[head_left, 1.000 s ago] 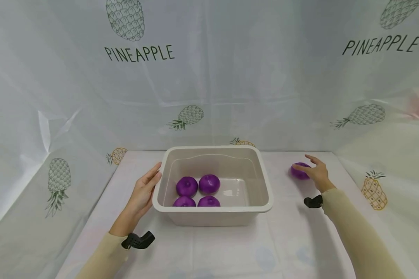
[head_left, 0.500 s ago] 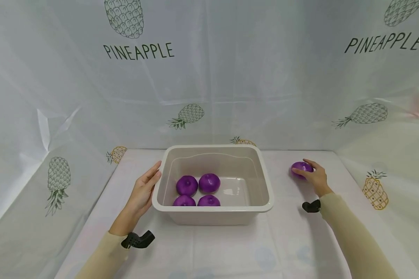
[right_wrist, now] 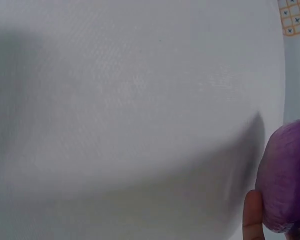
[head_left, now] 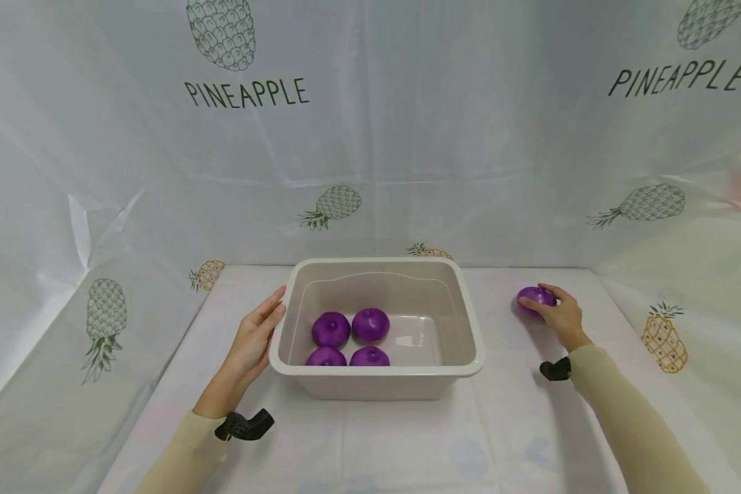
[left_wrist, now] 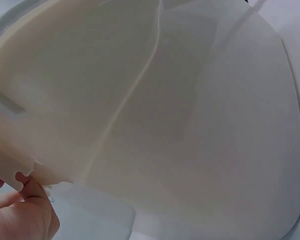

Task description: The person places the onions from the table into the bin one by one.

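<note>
In the head view, my right hand (head_left: 563, 319) grips a round purple onion (head_left: 536, 297) at the right of the table, thumb on the near side and fingers on the far side. The right wrist view shows this onion (right_wrist: 286, 177) at the right edge with fingertips (right_wrist: 252, 212) against it. Whether it touches the table is unclear. My left hand (head_left: 252, 336) rests against the left rim of a beige plastic bin (head_left: 377, 385), fingers fairly straight. Several purple onions (head_left: 370, 325) lie in the bin's left half. In the left wrist view, the bin wall (left_wrist: 190, 125) hides much of the hand.
A white patterned cloth covers the table (head_left: 395, 446). A plastic sheet (head_left: 370, 137) printed with pineapples hangs behind and along both sides. Each wrist wears a black device, the left one (head_left: 244, 425) near the bin's front corner.
One second ago the right fingers were spread around the onion; now they have closed on it. The onion has shifted slightly to the right. Left hand and bin stay put.
</note>
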Tool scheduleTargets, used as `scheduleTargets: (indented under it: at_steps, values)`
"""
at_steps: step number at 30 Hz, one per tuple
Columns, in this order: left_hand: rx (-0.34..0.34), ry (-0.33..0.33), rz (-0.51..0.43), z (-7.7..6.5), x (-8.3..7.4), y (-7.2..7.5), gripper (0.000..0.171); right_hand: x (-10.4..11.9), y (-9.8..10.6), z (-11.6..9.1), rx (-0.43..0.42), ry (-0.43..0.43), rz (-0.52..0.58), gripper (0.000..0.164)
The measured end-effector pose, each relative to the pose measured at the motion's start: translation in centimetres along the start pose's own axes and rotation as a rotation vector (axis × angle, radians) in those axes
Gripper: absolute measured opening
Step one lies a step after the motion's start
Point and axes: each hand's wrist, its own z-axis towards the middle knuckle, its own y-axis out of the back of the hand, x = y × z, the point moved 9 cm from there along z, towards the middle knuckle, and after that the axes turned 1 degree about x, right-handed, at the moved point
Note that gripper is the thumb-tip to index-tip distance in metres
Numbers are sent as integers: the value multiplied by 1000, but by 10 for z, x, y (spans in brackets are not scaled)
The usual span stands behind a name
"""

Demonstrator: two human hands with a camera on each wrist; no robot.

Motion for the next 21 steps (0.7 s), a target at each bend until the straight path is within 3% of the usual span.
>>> scheduleTargets:
  at_steps: [8, 21]
  values:
    - [-1, 5, -5, -1, 1, 0, 55, 27, 14, -8, -12, 94, 38, 84]
    - [1, 7, -5, 0, 0, 0, 55, 123, 26, -32, 31, 187, 124, 81]
